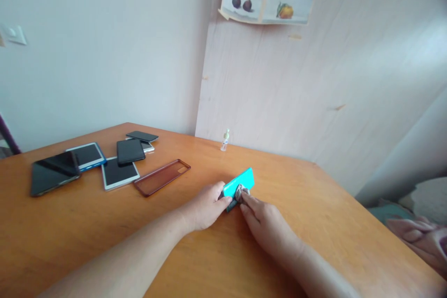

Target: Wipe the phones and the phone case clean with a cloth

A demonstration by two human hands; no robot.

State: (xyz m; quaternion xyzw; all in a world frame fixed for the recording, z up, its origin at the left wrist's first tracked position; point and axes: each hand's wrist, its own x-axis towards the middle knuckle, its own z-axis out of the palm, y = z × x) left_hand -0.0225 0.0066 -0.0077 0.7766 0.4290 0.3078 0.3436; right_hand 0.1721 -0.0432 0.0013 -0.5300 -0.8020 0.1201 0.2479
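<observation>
My left hand point(209, 205) grips the lower left end of a teal smartphone point(244, 179), which is tilted up above the table. With its fingers closed on a small crumpled greyish cloth point(240, 193), my right hand point(263, 219) presses it against the phone's glossy face. Left of my hands lies a reddish-brown clear phone case point(162, 178), flat on the wood with its camera cutout at the far end. Part of the phone's lower edge is hidden by my fingers.
On the orange-brown wooden table point(195, 260), several phones and tablets lie at the left, including a large black tablet point(56, 173) and a white-framed tablet point(120, 173). A small clear spray bottle point(225, 141) stands near the back edge. Bedding point(415, 228) shows at the right.
</observation>
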